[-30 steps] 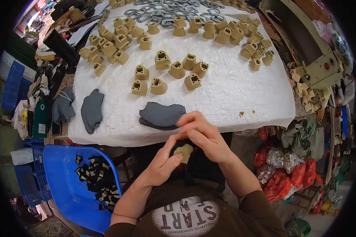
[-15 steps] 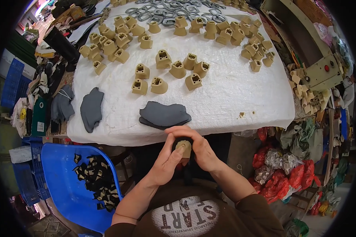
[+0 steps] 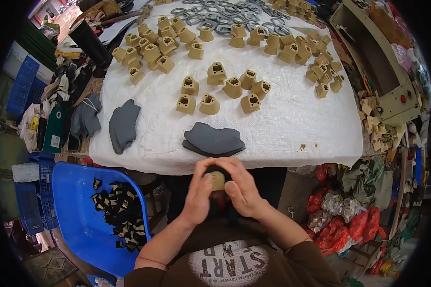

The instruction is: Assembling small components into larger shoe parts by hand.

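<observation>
Both hands meet just below the table's near edge, over my lap. My left hand (image 3: 199,191) and my right hand (image 3: 240,186) together grip a small tan block (image 3: 218,180), fingers wrapped around it with something dark beneath it. Right beyond the hands, a stack of grey flat pieces (image 3: 214,140) lies on the white cloth-covered table (image 3: 316,129). Several tan blocks (image 3: 210,103) stand in loose groups further out on the cloth.
Another grey flat piece (image 3: 124,124) lies at the cloth's left. Grey metal rings (image 3: 210,16) are piled at the far edge. A blue bin (image 3: 76,205) with black and tan scraps sits at my left. Clutter and red bags (image 3: 340,225) crowd the right.
The hands have drawn closer together and down toward my lap, closing around the tan block, which was more exposed a second ago.
</observation>
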The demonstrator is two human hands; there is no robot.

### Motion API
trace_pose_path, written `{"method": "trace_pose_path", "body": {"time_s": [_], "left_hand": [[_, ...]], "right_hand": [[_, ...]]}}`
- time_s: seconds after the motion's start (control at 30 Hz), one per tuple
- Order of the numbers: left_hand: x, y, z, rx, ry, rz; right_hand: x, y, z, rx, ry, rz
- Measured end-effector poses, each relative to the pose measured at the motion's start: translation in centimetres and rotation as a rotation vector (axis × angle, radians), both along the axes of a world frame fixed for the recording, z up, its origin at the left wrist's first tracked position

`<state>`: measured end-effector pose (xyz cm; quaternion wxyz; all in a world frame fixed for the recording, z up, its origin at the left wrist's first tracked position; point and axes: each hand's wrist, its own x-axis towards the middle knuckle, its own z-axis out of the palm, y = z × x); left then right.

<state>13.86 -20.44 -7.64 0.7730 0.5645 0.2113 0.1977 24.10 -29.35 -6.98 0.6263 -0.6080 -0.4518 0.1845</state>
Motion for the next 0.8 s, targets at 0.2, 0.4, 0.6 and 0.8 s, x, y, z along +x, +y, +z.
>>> {"method": "trace_pose_path", "body": {"time_s": [0.2,0.4,0.6,0.8], "left_hand": [[-5.5,5.0,-2.3,0.188,0.118,0.541],[-18.9,9.8,-8.5,0.800,0.822,0.941],[-21.2,9.3,-7.1,0.965,1.323,1.095],[-8.8,8.2,-2.5,0.997,0.418,0.717]], "right_hand": [[4.4,1.5,0.5,-0.129,-0.528,-0.181],[5.3,3.1,0.4,-0.280,-0.712,-0.170],[5.1,3.9,0.2,-0.341,-0.706,-0.166],[5.1,4.6,-0.5,-0.428,-0.716,-0.197]]}}
